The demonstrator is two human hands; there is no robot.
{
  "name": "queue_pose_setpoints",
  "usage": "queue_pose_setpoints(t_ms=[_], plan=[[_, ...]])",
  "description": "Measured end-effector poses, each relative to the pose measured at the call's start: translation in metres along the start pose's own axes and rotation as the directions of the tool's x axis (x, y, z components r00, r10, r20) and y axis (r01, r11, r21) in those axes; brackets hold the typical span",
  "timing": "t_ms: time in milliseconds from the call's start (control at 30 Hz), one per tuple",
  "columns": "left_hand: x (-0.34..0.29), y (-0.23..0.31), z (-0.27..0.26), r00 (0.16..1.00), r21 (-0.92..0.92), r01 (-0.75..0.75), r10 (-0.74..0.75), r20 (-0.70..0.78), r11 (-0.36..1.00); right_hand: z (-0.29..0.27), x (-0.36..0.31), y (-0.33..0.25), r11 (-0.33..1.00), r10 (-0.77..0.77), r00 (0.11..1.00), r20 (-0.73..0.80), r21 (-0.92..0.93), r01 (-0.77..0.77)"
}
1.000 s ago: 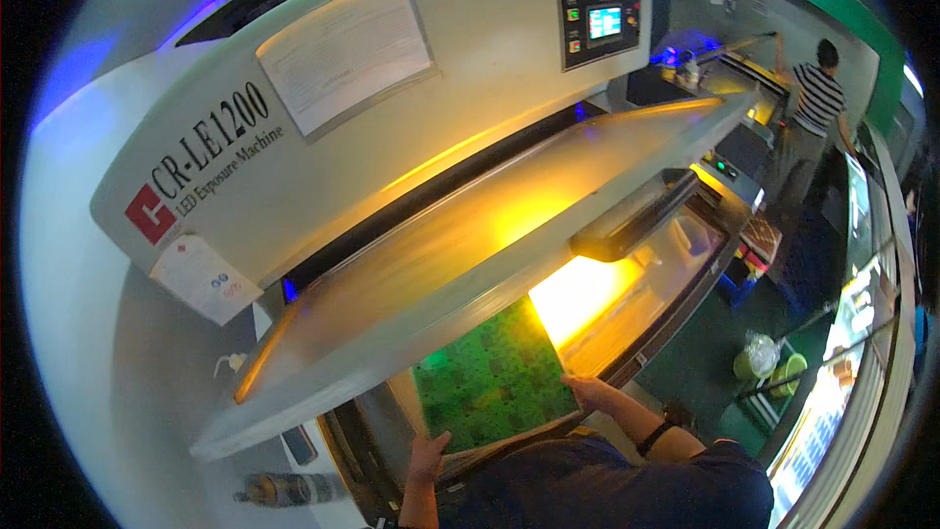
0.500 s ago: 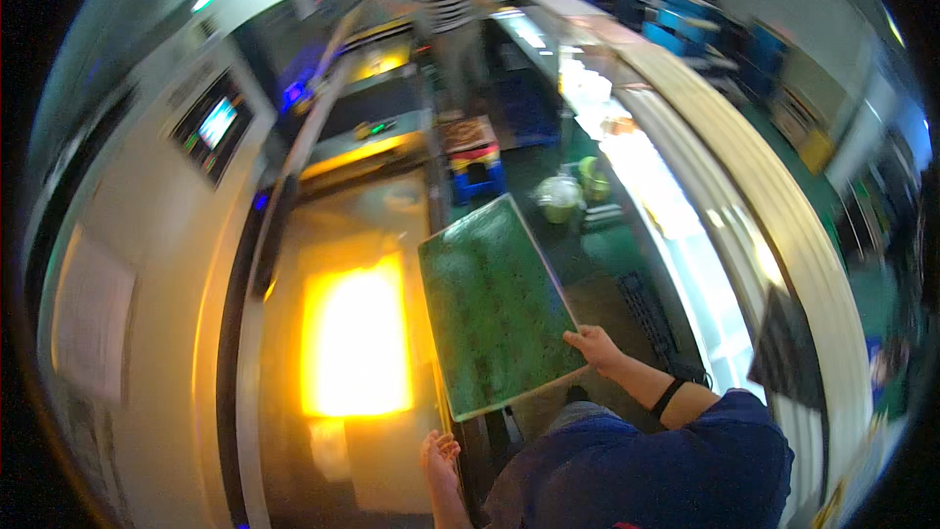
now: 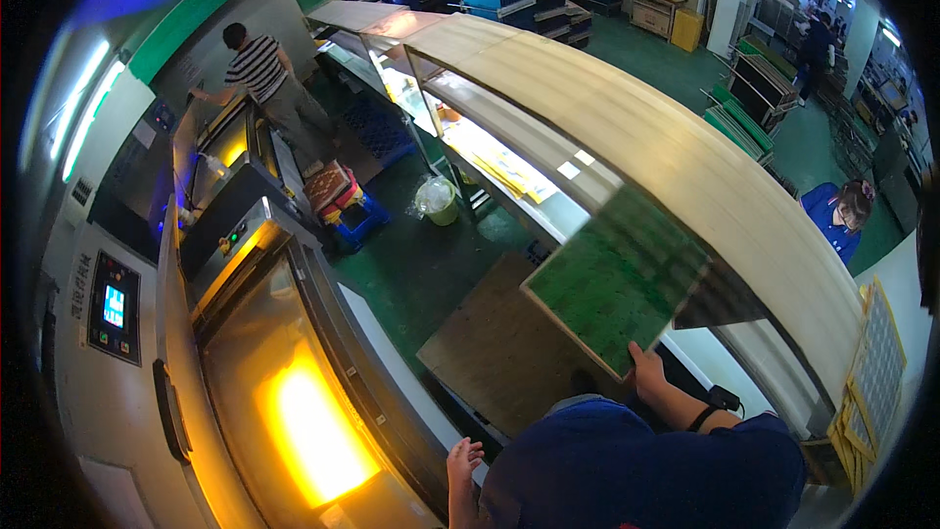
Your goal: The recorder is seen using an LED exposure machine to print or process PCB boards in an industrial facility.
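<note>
My right hand (image 3: 648,374) grips the lower edge of a thin, rectangular green panel (image 3: 619,279). The panel is held up at a tilt in front of the long lit bench, its far part streaked with reflections. Low beside my body, my left hand (image 3: 464,458) is empty, fingers loosely bent and apart. It is nearest the front edge of a machine with a glass-like bed (image 3: 240,353), where a yellow light (image 3: 318,431) glows brightly.
A control screen (image 3: 115,306) is on the machine at left. Beyond stand a person in a striped shirt (image 3: 259,69), a blue crate (image 3: 360,220) and a green bin (image 3: 438,204). The bench's pale top (image 3: 587,88) runs along the right. Another person (image 3: 832,220) is behind it.
My view has turned right. The green panel in my right hand has swung away from the glowing machine bed to the lit bench. My left hand stays low and empty.
</note>
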State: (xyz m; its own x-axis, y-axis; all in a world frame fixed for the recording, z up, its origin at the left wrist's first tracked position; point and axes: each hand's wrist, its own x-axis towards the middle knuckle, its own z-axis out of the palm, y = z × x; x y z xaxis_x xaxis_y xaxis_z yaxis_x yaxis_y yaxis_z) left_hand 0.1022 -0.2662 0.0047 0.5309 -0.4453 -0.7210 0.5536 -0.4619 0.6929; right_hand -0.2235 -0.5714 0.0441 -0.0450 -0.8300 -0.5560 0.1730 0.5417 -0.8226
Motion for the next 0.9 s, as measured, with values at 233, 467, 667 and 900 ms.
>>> queue_pose_setpoints(t_ms=[233, 467, 667, 900], plan=[[0.009, 0.019, 0.096, 0.984, 0.145, -0.069, 0.043, 0.175, 0.987, -0.037, 0.047, -0.024, 0.944, 0.262, 0.965, 0.033, 0.199, -0.263], [0.010, -0.010, 0.106, 0.984, 0.294, -0.119, 0.072, 0.163, 0.948, -0.056, 0.079, -0.034, 0.930, 0.366, 0.807, 0.464, -0.192, -0.312], [-0.028, -0.007, 0.078, 0.996, 0.504, -0.089, 0.080, 0.040, 0.859, 0.051, 0.038, -0.053, 0.854, 0.389, 0.406, 0.827, -0.489, 0.177], [-0.119, -0.054, -0.024, 0.964, 0.643, -0.049, 0.204, -0.168, 0.765, 0.247, -0.066, -0.118, 0.871, 0.018, -0.112, 0.994, 0.039, 0.490]])
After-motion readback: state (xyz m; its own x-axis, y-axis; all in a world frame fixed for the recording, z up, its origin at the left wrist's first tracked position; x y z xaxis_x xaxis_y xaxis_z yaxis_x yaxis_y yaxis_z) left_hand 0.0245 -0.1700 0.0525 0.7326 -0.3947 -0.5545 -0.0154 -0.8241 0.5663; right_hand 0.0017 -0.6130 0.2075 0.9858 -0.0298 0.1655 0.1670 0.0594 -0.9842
